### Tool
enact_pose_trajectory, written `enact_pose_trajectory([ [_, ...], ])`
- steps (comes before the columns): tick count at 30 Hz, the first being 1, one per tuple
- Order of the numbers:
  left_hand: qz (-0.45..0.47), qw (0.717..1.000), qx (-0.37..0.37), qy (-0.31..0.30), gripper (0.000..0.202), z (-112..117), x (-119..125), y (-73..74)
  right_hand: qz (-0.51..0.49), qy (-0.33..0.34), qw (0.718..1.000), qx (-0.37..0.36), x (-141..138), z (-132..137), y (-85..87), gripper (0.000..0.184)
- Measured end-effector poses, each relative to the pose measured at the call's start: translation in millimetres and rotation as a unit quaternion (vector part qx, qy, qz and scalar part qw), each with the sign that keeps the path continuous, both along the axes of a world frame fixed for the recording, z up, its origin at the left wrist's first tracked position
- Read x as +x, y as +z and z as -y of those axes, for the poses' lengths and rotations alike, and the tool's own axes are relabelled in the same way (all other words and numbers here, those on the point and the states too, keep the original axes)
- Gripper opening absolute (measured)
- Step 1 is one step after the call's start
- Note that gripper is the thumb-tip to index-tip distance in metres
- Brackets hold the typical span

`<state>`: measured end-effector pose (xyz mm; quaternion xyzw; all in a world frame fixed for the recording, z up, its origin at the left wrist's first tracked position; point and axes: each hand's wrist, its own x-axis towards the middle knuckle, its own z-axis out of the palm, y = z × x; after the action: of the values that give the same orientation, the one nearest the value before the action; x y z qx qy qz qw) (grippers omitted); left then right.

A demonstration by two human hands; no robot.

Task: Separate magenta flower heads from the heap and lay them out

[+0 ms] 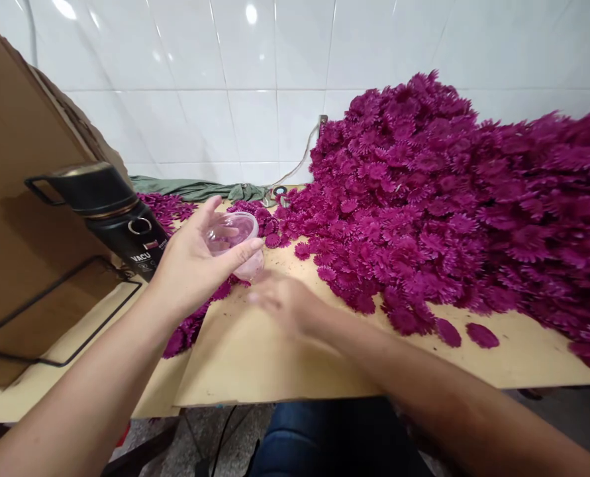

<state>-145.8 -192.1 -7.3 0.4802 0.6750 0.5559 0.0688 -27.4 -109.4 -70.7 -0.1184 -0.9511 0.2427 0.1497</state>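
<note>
My left hand (188,262) is closed round a small clear plastic cup (249,227), with its thumb along the near side. The cup is tilted, its rim facing up and to the right. I cannot make out what, if anything, lies inside it. Just below and to the right of the cup is my right hand (289,305), smeared by motion, so its finger grip does not show clearly. Magenta artificial flower heads (424,199) form a big heap on the right. More magenta flower heads (188,331) lie under and beside my left wrist.
On the left a black vacuum flask (120,222) leans near a cardboard box (36,199) and a black wire frame (103,324). A green cloth (190,189) lies along the tiled wall (185,126). Cardboard (255,364) covers the table up to its front edge.
</note>
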Motion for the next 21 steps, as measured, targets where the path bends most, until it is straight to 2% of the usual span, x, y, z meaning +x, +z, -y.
enact_pose_trajectory([
  [2, 0.0, 1.0, 0.005, 0.007, 0.087, 1.3, -2.5, -0.3, 0.065, -0.099, 0.992, 0.035, -2.1, -32.7, -9.7, 0.05],
  [3, 0.002, 1.0, 0.006, 0.007, 0.086, 1.5, -3.0, -0.9, 0.096, -0.122, 0.987, 0.05, -4.1, -43.6, -14.6, 0.057],
  [6, 0.021, 1.0, 0.002, -0.005, 0.086, 1.4, -2.4, -3.7, 0.151, -0.119, 0.976, 0.098, -10.2, -50.3, -24.6, 0.078],
  [9, 0.035, 0.999, 0.003, -0.014, 0.086, 0.5, -1.5, -6.7, 0.151, -0.077, 0.977, 0.126, -11.4, -29.6, -26.0, 0.083],
  [18, 0.055, 0.998, -0.002, -0.038, 0.086, -3.8, 8.6, -4.4, 0.068, 0.032, 0.992, 0.103, 12.3, 45.7, -25.8, 0.09],
  [21, 0.058, 0.997, -0.026, -0.037, 0.091, -5.2, 15.1, -3.4, 0.053, 0.092, 0.986, 0.126, 15.1, 71.8, -24.7, 0.093],
])
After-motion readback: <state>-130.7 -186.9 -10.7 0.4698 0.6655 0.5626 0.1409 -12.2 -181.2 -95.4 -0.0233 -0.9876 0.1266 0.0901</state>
